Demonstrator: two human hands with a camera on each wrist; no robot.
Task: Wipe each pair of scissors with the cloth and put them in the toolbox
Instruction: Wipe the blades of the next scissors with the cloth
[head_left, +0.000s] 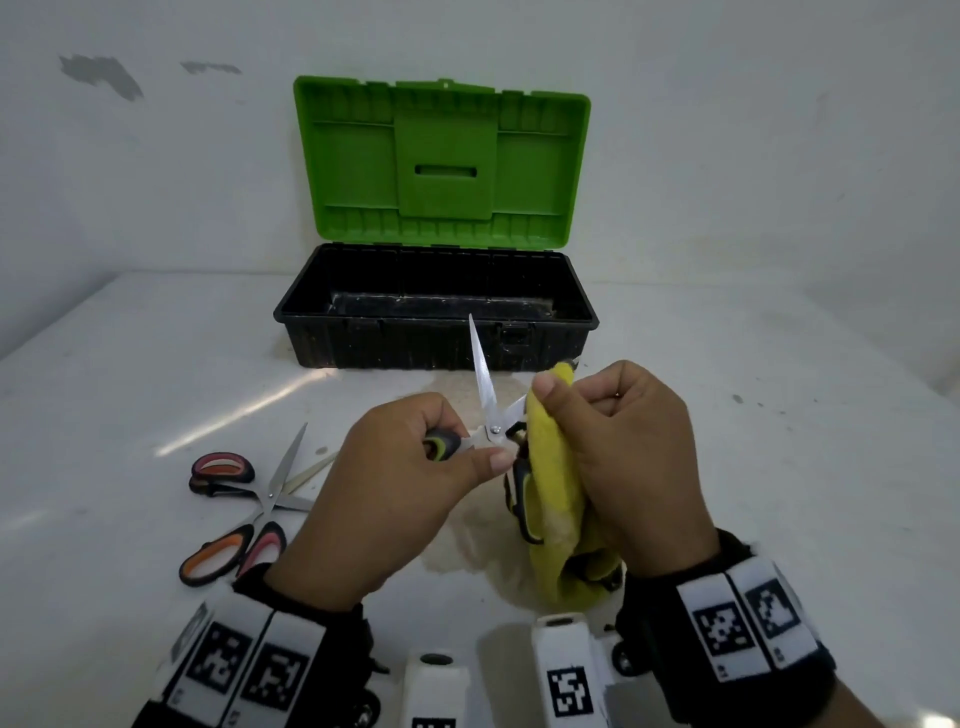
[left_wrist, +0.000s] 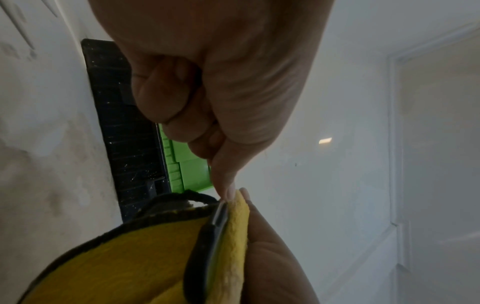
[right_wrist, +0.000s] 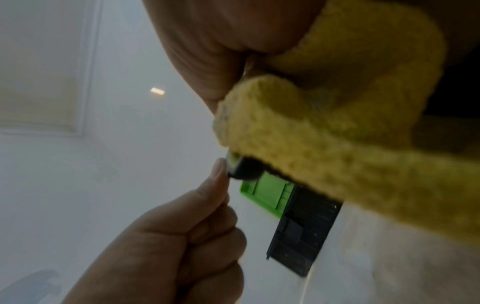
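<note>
Nearest the person, at the front edge of the worktop (head_left: 779, 415), both hands work on one pair of scissors (head_left: 488, 415). The left hand (head_left: 395, 488) pinches one black-and-green handle between thumb and curled fingers, its grip closed on the scissors. The right hand (head_left: 634, 462) has its grip closed on the yellow cloth (head_left: 556, 499), thumb pressing a fold of it over the other handle and the short blade. The scissors are spread wide, one long blade pointing up toward the toolbox (head_left: 436, 312).

To do this wipe well, I would keep the left pinch firm near the pivot so the blades cannot swing shut, and draw the cloth from pivot to tip with the thumb on the flat of the blade, never across the edge. A thick fold between skin and steel seems wise. Each blade and both handles probably need a pass.

To the left, near the worktop's front-left part, two more scissors (head_left: 244, 509) lie crossed and touching, with red, pink and orange handle linings. They are not yet in the box.

Farther back, toward the rear middle of the worktop, the black toolbox stands with its green lid (head_left: 441, 161) raised; no scissors show inside.

I can read no brand or writing anywhere; the only markings are black-and-white square codes on the wrist bands (head_left: 743, 618).
</note>
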